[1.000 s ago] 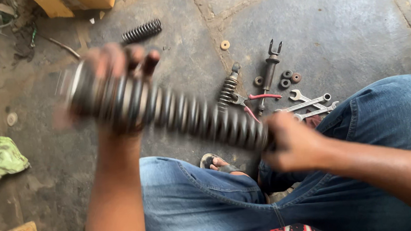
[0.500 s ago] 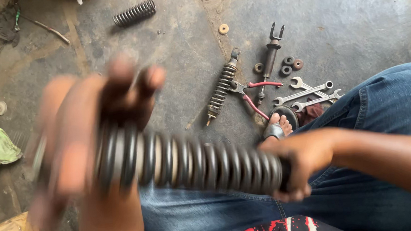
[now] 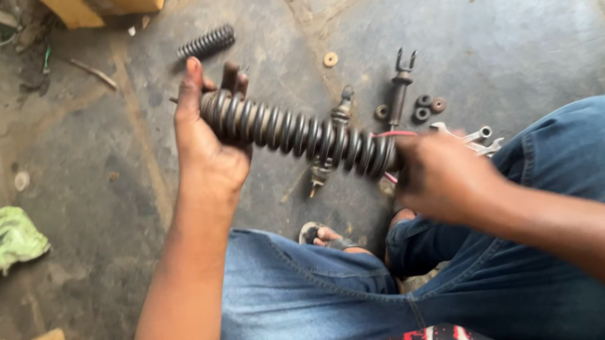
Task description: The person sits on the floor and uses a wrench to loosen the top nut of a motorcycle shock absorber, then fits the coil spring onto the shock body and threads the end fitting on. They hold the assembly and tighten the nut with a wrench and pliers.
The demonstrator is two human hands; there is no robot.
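Both hands grasp the coil spring mid-frame: left hand and right hand clenched on its ends; the shock parts at upper right lie untouched on the floor.

Bare concrete floor lies open toward its upper right corner, and another wide bare patch lies left of the left hand, between it and the green rag at the left edge. The coil spring, held level between the left hand and the right hand, bars the middle. Beneath its right half the floor is crowded: a shock rod, a smaller shock absorber, rubber bushings and wrenches lie close together. A short spring and a washer lie apart near the top. Denim knees close the lower edge; wooden blocks occupy the upper left.
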